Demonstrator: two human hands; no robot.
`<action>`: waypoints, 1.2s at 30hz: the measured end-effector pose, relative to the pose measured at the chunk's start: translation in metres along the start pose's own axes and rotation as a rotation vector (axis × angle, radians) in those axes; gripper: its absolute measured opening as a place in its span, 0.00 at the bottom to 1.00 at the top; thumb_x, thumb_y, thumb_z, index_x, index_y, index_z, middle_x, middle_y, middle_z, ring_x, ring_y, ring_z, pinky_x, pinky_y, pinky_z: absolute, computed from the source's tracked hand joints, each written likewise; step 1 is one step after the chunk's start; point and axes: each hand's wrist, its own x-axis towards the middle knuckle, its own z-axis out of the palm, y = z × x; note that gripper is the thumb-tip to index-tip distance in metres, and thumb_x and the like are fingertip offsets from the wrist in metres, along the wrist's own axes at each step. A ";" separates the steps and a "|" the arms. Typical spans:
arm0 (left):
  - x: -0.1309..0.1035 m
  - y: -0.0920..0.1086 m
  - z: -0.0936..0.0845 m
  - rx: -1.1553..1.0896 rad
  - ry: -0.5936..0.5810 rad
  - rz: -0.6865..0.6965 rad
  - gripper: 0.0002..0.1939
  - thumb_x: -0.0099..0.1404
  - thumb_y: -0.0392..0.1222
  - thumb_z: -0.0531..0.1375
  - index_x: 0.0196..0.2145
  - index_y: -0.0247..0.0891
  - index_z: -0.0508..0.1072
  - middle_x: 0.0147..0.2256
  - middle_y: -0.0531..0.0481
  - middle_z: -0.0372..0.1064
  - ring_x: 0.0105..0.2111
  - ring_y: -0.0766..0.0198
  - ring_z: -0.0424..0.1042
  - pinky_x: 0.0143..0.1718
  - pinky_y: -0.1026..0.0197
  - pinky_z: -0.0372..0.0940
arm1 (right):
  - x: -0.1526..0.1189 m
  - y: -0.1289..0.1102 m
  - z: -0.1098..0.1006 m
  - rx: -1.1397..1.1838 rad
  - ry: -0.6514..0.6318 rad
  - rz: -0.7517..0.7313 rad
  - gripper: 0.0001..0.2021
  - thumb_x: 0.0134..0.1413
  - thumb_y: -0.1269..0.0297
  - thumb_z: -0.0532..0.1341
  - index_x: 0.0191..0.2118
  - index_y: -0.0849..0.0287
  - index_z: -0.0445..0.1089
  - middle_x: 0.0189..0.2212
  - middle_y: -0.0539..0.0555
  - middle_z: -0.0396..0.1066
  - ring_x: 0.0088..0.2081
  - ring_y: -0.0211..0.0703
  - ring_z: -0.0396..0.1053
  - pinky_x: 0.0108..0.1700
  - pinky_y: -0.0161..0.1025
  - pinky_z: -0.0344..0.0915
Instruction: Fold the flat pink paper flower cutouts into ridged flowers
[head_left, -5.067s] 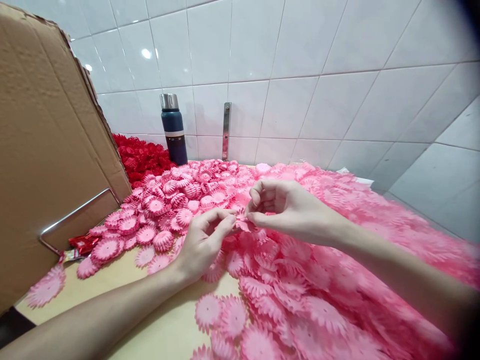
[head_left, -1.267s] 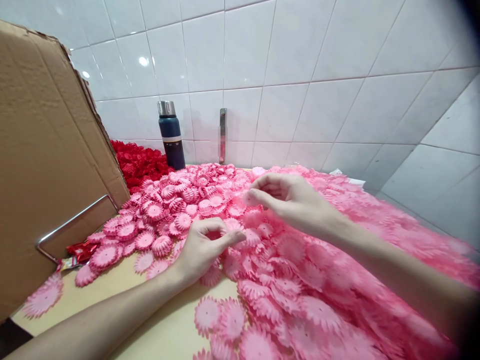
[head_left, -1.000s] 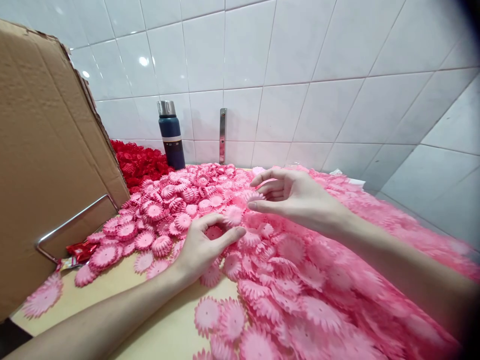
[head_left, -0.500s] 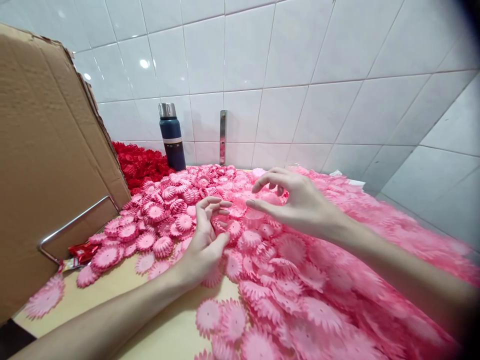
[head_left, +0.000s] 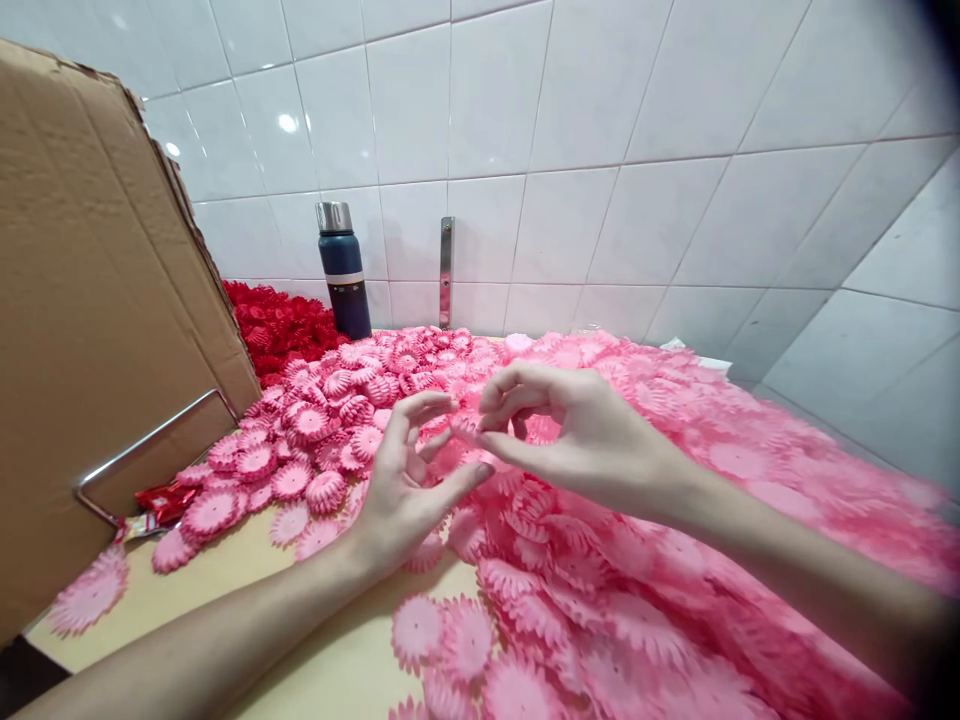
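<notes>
My left hand is raised over the pile with its fingers curved and its thumb apart, nothing clearly in its grasp. Facing it, my right hand has thumb and forefinger brought close on a thin pink petal disc, partly lost against the pink behind. Below and around both hands lie loose scalloped pink petal discs, flat and overlapping. Left of my left hand are cupped, ribbed pink flower pieces, heaped toward the wall.
A large cardboard box with a metal wire handle stands at left. Dark red flower pieces lie beside a blue bottle near the tiled wall. A red wrapper rests on the yellowish tabletop.
My right hand has moved left and slightly down, its thumb and forefinger closing together. My left hand has opened its thumb outward to the right. The hands are closer together.
</notes>
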 end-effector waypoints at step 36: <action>0.007 -0.005 -0.007 -0.304 0.048 -0.499 0.13 0.54 0.39 0.68 0.38 0.33 0.75 0.31 0.48 0.76 0.31 0.66 0.75 0.35 0.66 0.71 | 0.003 0.009 -0.015 0.013 -0.269 0.031 0.07 0.50 0.72 0.60 0.37 0.59 0.68 0.33 0.52 0.75 0.37 0.40 0.74 0.38 0.38 0.69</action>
